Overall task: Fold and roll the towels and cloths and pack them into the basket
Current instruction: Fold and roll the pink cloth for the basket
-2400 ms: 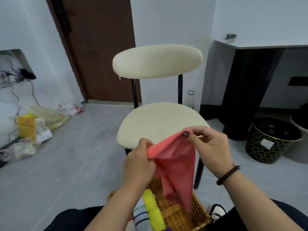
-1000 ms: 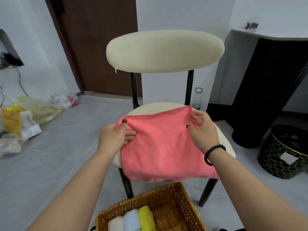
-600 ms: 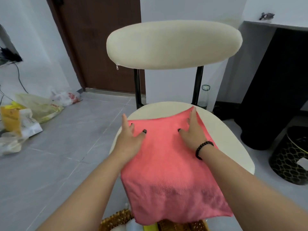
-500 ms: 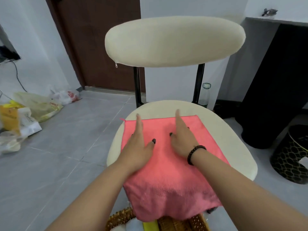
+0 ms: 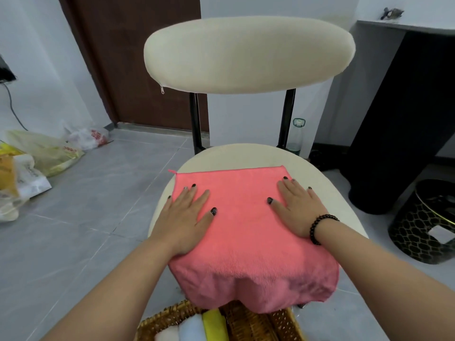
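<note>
Now the pink cloth (image 5: pixel 248 225) lies spread on the chair seat (image 5: pixel 320 183), no longer held up. The left hand (image 5: pixel 184 217) and right hand (image 5: pixel 298 207) have slid apart, flat and open, smoothing it. Folding can start; the basket (image 5: pixel 246 321) waits below.

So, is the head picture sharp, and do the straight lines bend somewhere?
Head view: the pink cloth and both hands are sharp, light is soft and even, no glare; wide-angle distortion bows the door frame and the black cabinet at the edges; the wicker basket is cropped.
</note>
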Demonstrator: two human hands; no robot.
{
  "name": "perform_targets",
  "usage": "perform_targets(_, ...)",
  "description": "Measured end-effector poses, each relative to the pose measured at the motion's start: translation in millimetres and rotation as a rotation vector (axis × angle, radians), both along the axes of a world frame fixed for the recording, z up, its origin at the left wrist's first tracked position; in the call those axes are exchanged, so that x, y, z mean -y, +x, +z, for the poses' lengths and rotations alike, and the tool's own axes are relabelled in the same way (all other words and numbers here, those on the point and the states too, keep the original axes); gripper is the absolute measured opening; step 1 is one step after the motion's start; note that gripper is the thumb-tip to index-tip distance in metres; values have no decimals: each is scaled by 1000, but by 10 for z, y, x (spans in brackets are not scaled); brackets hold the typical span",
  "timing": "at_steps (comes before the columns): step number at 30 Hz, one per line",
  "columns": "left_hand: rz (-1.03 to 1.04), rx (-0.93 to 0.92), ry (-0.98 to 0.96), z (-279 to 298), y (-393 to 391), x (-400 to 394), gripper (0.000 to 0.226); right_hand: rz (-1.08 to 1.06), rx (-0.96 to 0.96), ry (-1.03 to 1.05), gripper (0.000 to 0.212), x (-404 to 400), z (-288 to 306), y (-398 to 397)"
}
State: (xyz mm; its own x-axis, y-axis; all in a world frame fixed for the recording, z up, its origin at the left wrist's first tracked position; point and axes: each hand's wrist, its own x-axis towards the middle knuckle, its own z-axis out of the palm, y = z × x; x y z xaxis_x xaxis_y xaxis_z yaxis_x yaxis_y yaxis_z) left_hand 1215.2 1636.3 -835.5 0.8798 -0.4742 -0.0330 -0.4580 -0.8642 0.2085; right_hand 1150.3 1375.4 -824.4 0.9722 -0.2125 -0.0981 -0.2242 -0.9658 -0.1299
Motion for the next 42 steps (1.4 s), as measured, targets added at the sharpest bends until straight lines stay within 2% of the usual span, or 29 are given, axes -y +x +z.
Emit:
perform_targets(3,117,6,-80,-64,21,-119,70,-10,79,68,63,46,13,-92)
perform_targets(6,350,16,-380,-103,-51,-211,69,-12,220,186,56,-27,23,-215)
perform_targets(10,696,-231,-702,-107,-208,-233,66,46,350,310,51,-212,33,-401)
perform_targets(12,805,-427,-943,-61,-308,-274,65,88,393,378,47,-337,57,-512)
perform_targets(14,806,-607,-1146,-51,-401,-339,72,126,436,417,44,-447,74,-632)
perform_targets(17,738,-690,-1280,-27,-601,-443,59,100,547,530,31,-614,145,-839)
perform_targets(20,700,-742,-1267,-58,-800,-509,66,-14,571,738,24,-755,195,-1079)
perform_targets(22,680,-800,-1286,-82,-966,-513,54,-72,519,868,29,-814,168,-1254)
perform_targets(24,669,-878,-1220,-136,-1094,-495,42,-143,438,949,29,-819,115,-1372)
perform_targets(27,631,-933,-1078,-253,-1274,-522,38,-307,220,872,17,-711,-103,-1506)
perform_targets(29,622,-893,-939,-349,-1349,-552,30,-412,75,787,10,-571,-279,-1580)
perform_targets(31,615,-851,-850,-414,-1419,-546,20,-530,-2,810,5,-427,-403,-1632)
perform_targets(34,650,-789,-814,-541,-1427,-560,8,-694,41,904,61,-260,-498,-1632)
perform_targets(36,680,-766,-803,-599,-1425,-569,4,-663,92,900,70,-212,-524,-1608)
perform_targets(40,678,-793,-779,-676,-1463,-603,9,-543,45,894,21,-253,-543,-1599)
perform_targets(42,666,-778,-771,-680,-1490,-631,14,-501,13,839,8,-293,-535,-1647)
